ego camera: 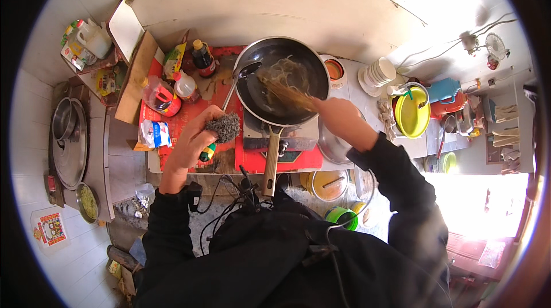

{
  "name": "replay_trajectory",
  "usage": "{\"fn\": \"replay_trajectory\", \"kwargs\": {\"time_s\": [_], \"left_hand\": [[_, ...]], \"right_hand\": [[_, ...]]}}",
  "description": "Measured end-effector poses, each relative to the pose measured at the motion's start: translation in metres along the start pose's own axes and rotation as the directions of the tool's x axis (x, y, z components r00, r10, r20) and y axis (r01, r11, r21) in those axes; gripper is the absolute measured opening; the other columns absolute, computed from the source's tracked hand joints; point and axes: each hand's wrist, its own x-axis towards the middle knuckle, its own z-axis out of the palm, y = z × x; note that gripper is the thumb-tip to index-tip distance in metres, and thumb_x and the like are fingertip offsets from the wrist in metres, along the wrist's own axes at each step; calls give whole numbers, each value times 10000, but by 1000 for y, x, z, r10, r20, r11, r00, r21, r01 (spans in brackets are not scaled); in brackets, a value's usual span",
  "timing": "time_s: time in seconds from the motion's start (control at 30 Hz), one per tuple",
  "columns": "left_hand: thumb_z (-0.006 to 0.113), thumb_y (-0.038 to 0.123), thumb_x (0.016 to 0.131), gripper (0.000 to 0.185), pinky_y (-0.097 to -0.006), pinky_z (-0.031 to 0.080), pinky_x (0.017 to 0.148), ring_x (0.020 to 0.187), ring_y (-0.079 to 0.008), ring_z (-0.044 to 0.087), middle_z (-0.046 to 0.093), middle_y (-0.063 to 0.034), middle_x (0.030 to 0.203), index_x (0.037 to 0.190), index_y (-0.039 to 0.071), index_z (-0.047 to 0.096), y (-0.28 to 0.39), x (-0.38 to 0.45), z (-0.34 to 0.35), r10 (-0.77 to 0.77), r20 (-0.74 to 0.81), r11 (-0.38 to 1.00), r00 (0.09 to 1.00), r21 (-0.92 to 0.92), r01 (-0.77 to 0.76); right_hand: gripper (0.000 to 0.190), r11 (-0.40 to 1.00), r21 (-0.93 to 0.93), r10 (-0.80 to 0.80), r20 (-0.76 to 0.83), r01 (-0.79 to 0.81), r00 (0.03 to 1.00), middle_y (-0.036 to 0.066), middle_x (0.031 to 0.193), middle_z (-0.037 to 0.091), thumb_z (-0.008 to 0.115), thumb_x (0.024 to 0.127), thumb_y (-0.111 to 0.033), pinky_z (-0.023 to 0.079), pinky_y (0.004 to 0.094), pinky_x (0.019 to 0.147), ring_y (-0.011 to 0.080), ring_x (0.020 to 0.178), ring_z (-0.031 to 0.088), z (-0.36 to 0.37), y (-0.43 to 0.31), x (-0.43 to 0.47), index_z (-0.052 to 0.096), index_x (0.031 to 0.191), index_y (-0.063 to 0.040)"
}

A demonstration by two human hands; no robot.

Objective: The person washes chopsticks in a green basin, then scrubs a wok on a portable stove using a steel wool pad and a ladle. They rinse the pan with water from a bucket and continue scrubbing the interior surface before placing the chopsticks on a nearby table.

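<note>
A dark frying pan (pixel 254 97) with a pale rim sits on a portable stove (pixel 258 133), its long handle (pixel 272 159) towards me. My right hand (pixel 340 119) grips a straw pot brush (pixel 292 96), whose blurred bristles are down inside the pan. Cloudy liquid with pale strands lies around them. My left hand (pixel 198 138) holds a metal ladle (pixel 249 69), its bowl resting at the pan's left side and its green-and-black handle end showing below my palm. A grey wire scouring pad (pixel 223 128) is also held there, against my fingers.
Left of the pan stand a soy sauce bottle (pixel 203 59), other bottles and a white-and-blue packet (pixel 156 133). A glass lid (pixel 335 148) lies right of the stove. Further right are stacked bowls (pixel 381 73) and a yellow-green basin (pixel 412 114). Cables (pixel 224 198) hang before me.
</note>
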Motion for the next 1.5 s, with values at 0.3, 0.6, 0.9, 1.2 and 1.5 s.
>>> {"fn": "replay_trajectory", "kwargs": {"time_s": [0.3, 0.6, 0.9, 1.2, 1.5], "left_hand": [[530, 113, 899, 264, -274, 440, 897, 967, -121, 528, 564, -28, 1037, 1131, 2, 594, 0, -4, 9, 7, 13, 1000, 1000, -16, -7], [543, 134, 904, 271, -275, 442, 913, 984, -120, 538, 565, -25, 1040, 1135, 4, 602, -6, -9, 11, 1, 25, 997, 1000, -71, 0], [538, 133, 914, 264, -264, 431, 906, 973, -115, 512, 550, -17, 1032, 1137, 3, 597, -10, -17, 4, 18, 40, 999, 999, -45, -16], [538, 137, 907, 284, -259, 433, 902, 974, -109, 513, 554, -20, 1037, 1150, 1, 594, -10, -24, 0, 33, 53, 996, 998, -86, -29], [539, 117, 903, 297, -255, 436, 899, 992, -106, 526, 557, -12, 1057, 1164, -3, 612, -10, -22, -4, 42, 33, 996, 999, -78, -39]], "right_hand": [[214, 986, -129, 104, 19, -101, 994, 178, 958, 778, 610, 974, -127, 610, 499, 749, 375, 903, 772, 4, 47, 23, 738, 1138, -75], [207, 991, -74, 98, -135, -109, 986, 183, 961, 784, 654, 954, -118, 635, 483, 713, 361, 869, 790, 10, 12, 33, 745, 1127, -48], [136, 925, -374, -62, 18, 65, 998, 181, 896, 769, 648, 922, -84, 611, 489, 731, 364, 891, 776, -72, 58, -5, 775, 888, -48], [368, 985, 57, -171, 309, 161, 936, 187, 1033, 762, 745, 926, -172, 568, 507, 833, 407, 969, 726, -113, -9, -11, 759, 1294, -157], [222, 998, -67, 6, 312, 15, 950, 177, 965, 758, 688, 933, -156, 580, 520, 817, 402, 953, 734, -60, 18, -19, 766, 1136, -114]]}}
